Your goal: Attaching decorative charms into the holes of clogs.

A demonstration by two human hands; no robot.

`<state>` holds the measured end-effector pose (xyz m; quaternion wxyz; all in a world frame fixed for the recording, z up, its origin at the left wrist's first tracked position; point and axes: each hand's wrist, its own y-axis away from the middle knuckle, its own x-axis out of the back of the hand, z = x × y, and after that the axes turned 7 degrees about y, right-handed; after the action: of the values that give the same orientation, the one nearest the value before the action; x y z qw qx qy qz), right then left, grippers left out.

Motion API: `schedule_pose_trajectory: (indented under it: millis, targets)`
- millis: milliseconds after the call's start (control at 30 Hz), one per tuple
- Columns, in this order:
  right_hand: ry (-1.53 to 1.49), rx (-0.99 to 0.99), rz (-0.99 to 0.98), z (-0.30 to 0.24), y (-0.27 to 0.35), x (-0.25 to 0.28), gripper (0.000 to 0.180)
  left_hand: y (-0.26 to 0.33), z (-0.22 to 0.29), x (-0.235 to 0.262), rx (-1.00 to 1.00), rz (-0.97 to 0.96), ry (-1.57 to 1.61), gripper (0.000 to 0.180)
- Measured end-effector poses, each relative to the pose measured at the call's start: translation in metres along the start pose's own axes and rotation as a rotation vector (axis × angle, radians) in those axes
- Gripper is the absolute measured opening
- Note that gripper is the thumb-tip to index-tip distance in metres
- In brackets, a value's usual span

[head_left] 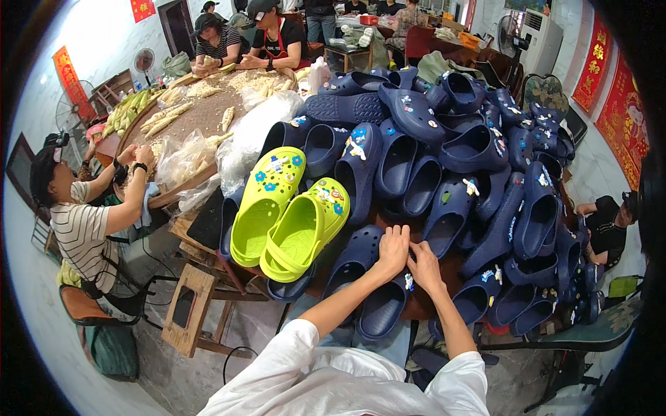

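Observation:
Close in front of me lies a navy clog [383,308] with its heel toward me and a small light-coloured charm on its right side. My left hand [394,248] is closed over its toe end, with the fingertips bent down out of sight. Right beside it, my right hand [424,265] has its fingers drawn together at the same end; whatever they pinch is hidden. Another navy clog [352,258] sits just left of my hands. Farther left, two lime-green clogs [269,201] with blue and white charms rest on top of navy ones.
A big pile of navy clogs [451,139] covers the table ahead and to the right. Beyond it on the left stands a round woven tray [205,114] with corn and plastic bags, people working around it. A wooden stool [198,295] holding a phone [183,307] is at lower left.

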<state>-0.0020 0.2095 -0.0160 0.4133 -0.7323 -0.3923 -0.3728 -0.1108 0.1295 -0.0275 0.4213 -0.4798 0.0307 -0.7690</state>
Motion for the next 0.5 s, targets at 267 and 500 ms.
schedule_pose_trajectory:
  millis: [267, 500]
  targets:
    - [0.237, 0.137, -0.028, -0.001, 0.001, -0.005, 0.019, 0.007, -0.004, -0.008, -0.021, -0.047, 0.004, 0.021]
    - [0.237, 0.205, -0.009, 0.009, -0.003, -0.012, 0.015, 0.013, 0.000, -0.007, -0.015, -0.109, -0.003, 0.014]
